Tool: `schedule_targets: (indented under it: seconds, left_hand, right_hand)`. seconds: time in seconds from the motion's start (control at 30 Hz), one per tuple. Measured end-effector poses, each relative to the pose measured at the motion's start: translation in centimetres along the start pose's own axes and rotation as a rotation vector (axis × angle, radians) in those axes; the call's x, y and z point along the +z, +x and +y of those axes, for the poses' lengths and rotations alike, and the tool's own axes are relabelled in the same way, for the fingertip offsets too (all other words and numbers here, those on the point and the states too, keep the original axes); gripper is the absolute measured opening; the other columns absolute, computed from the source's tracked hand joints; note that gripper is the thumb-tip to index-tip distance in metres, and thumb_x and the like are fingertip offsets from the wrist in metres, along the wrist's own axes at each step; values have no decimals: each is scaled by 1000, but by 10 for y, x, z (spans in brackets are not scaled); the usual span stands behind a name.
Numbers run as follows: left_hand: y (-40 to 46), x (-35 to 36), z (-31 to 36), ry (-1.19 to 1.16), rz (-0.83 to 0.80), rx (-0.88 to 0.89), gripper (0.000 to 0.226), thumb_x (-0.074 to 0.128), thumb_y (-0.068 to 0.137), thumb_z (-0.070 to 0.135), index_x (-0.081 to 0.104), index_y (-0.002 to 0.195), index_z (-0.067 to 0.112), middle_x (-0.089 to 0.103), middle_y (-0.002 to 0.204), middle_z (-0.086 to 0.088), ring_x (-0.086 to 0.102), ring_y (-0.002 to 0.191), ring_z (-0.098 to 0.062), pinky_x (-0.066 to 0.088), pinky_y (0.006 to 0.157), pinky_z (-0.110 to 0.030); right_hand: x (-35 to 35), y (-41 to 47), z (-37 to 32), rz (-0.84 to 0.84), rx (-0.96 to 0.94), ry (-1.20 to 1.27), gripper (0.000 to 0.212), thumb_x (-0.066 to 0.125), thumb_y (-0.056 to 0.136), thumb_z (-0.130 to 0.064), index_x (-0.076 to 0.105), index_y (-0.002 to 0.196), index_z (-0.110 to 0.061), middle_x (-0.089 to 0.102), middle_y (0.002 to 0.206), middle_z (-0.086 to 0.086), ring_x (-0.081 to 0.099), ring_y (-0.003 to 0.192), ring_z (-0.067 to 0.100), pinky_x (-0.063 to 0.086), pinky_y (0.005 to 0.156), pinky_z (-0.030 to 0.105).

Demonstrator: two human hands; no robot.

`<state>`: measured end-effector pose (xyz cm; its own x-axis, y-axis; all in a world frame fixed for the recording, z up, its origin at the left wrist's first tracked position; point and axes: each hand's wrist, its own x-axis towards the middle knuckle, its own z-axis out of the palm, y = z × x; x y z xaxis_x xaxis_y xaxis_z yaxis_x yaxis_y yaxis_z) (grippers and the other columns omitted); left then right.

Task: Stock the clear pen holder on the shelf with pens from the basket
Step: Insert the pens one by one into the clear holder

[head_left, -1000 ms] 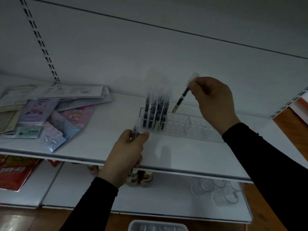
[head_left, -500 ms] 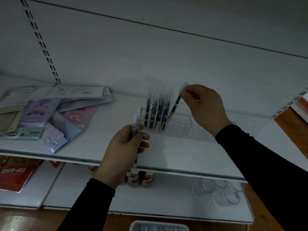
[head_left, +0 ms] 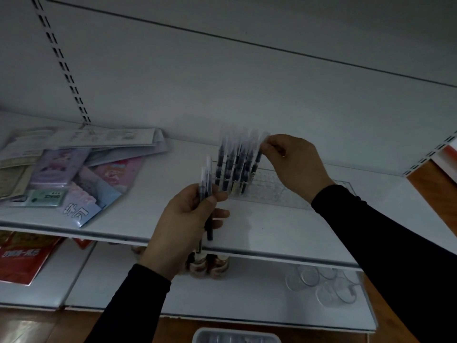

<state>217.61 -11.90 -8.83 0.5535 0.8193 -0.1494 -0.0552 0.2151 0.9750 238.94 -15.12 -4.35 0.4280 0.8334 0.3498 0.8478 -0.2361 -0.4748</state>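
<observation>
The clear pen holder (head_left: pixel 279 191) lies on the white shelf (head_left: pixel 259 231), with several dark pens with clear caps (head_left: pixel 233 167) standing upright in its left end. My right hand (head_left: pixel 293 164) pinches the cap end of one pen (head_left: pixel 258 157) whose tip is down in the holder beside the others. My left hand (head_left: pixel 184 224) grips a small bunch of pens (head_left: pixel 206 186) upright, just in front of the holder's left end. The basket (head_left: pixel 236 336) shows only its white rim at the bottom edge.
Packets of stationery (head_left: pixel 74 174) are piled on the shelf's left part. On the lower shelf stand small jars (head_left: pixel 210 266), clear cups (head_left: pixel 324 285) and a red packet (head_left: pixel 22 256). The holder's right part holds no pens.
My right hand has moved left and down, bringing its pen from above the holder into a slot beside the standing pens. My left hand has risen a little with its bunch.
</observation>
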Motion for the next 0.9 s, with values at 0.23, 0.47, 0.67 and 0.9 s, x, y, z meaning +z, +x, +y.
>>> schedule_targets:
  seconds: [0.23,0.47,0.67,0.9]
  left_hand:
    - [0,0,0,-15,-22,37,18,50,97,8,65,99,17,74,93,-4,72,81,-18,58,71,-22]
    - [-2,4,1,-28,-148,-7,17,50,97,10,65,104,13,76,96,0,73,85,-19,58,71,-24]
    - [-7,16,0,-87,-259,-62,19,52,95,8,66,109,10,75,98,-8,72,82,-20,57,71,-24]
    - [-6,18,-4,-75,-250,-73,18,52,95,8,67,106,10,75,98,-10,72,90,-23,58,77,-28]
  right_hand:
    - [0,-1,0,1,5,2,23,53,98,-24,69,89,-9,66,76,5,51,64,9,36,60,4]
    - [-11,-23,-5,-28,168,166,17,59,93,-37,69,86,-24,65,81,-17,58,73,-6,39,67,0]
    - [-11,-49,-24,-444,237,571,12,63,89,-37,73,89,-30,73,86,-9,64,81,5,51,70,20]
    - [-18,-49,-17,-391,262,670,9,65,89,-22,69,82,-18,70,76,-7,64,74,5,52,67,18]
